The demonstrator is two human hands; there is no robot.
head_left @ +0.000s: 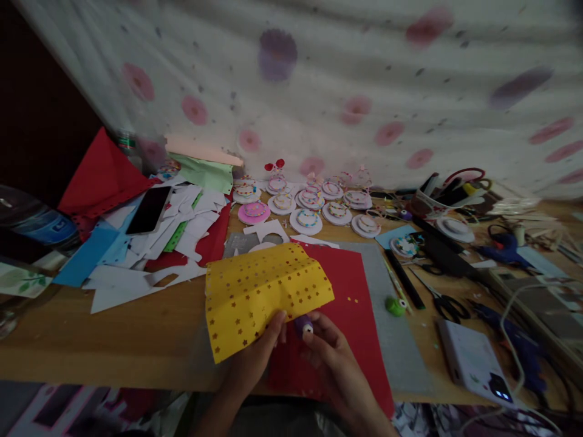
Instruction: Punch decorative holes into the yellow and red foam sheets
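A yellow sheet [268, 288] with rows of star-shaped holes is lifted and slightly curled above a red sheet [348, 273]. My left hand [266, 343] pinches its lower edge between thumb and fingers. Just right of that, my right hand [330, 346] is closed around a small purple punch [301, 324] with a white part, at the yellow sheet's lower edge. Tiny yellow stars [352, 299] lie on the red sheet, which rests on a grey cutting mat [396, 340].
Paper scraps [182, 218] and a phone [149, 210] lie left. Decorated round pieces [306, 221] stand at the back. On the right are a green punch [395, 306], scissors [449, 306], glue guns [505, 249] and a white power bank [473, 361] with a cable.
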